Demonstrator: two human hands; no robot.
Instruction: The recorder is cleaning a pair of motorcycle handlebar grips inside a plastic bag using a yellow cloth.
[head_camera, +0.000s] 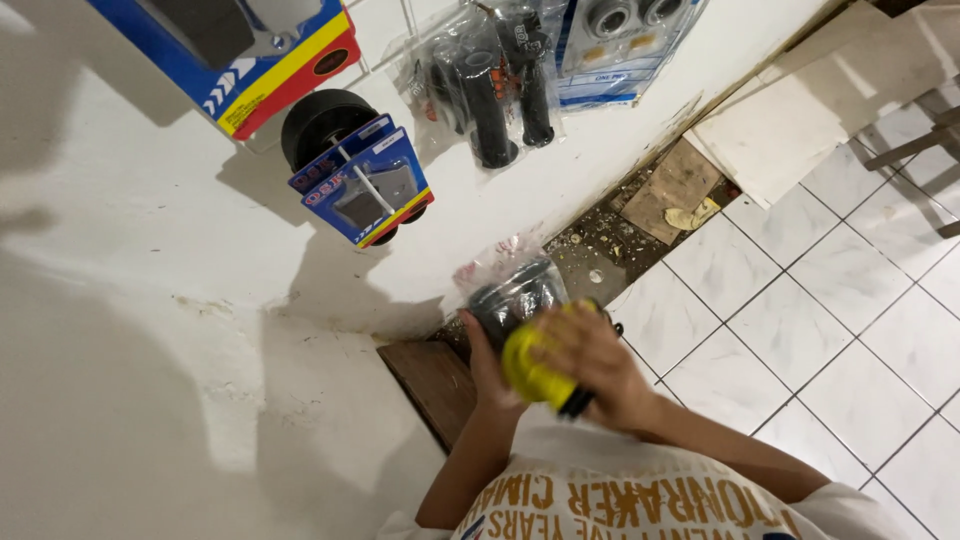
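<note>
My left hand (484, 362) grips a clear plastic packet (515, 290) with dark grey rubber grips inside, held close to the white wall. My right hand (592, 362) is closed on a yellow cloth-like thing (528, 366) with a black end (577, 404), pressed against the lower part of the packet. Both hands are in front of my chest, above a brown wooden board (432, 382) on the floor. My fingers hide part of the yellow thing.
On the white wall (150, 300) hang blue carded packets (362, 186) over a black wheel (322, 118), bagged black handlebar grips (488, 95), a blue-red-yellow box (250, 50) and a blue bearing pack (620, 45). White floor tiles (800, 330) lie right, with debris (600, 245) and cardboard (680, 185) along the wall.
</note>
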